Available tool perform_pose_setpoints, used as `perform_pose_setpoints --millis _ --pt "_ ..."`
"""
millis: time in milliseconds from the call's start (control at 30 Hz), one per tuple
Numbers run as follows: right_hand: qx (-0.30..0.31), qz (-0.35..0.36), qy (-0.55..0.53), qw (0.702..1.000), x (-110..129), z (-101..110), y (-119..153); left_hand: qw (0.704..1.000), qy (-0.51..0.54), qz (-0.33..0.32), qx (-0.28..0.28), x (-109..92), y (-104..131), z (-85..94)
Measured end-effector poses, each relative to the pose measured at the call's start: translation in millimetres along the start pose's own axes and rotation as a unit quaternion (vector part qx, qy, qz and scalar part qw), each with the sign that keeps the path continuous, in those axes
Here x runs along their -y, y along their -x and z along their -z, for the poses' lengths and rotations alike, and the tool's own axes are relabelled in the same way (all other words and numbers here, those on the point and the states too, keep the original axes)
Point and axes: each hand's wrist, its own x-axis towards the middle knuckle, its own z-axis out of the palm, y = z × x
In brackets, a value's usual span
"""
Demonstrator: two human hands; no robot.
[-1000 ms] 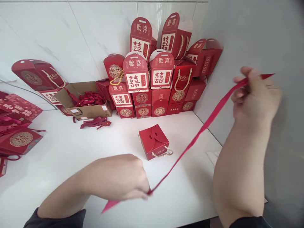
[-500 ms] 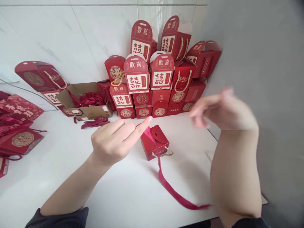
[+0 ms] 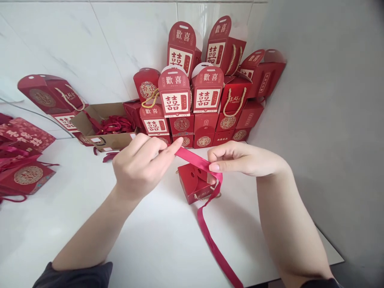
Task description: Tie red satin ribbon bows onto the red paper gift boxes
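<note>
A dark pink ribbon (image 3: 210, 236) is stretched between my two hands above a small red gift box (image 3: 192, 186). My left hand (image 3: 144, 166) is closed, pinching the ribbon between thumb and finger. Thumb and fingers of my right hand (image 3: 240, 159) grip it a short way along. From the right hand the ribbon hangs in front of the box and runs down across the table to the lower edge of the view. The box stands on the white table with its flaps folded over; two round holes show on top. A twisted gold cord handle (image 3: 207, 198) lies at its front.
Stacked red gift boxes (image 3: 175, 102) stand against the tiled wall. Left of them is an open cardboard box (image 3: 117, 141) holding red ribbons. More red boxes and bags (image 3: 28, 176) lie at the far left. A grey surface (image 3: 336, 120) rises on the right.
My right hand has come in from the right and taken hold of the ribbon near my left hand. The ribbon between the hands is now taut, and its hanging part has shifted.
</note>
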Motion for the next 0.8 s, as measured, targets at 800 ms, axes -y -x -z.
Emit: perform_pose_setpoints --millis 800 --pt "-0.059 -0.187 0.283 0.939 -12 7 4 0.736 0.300 0.160 0.586 -1 4 -11.6"
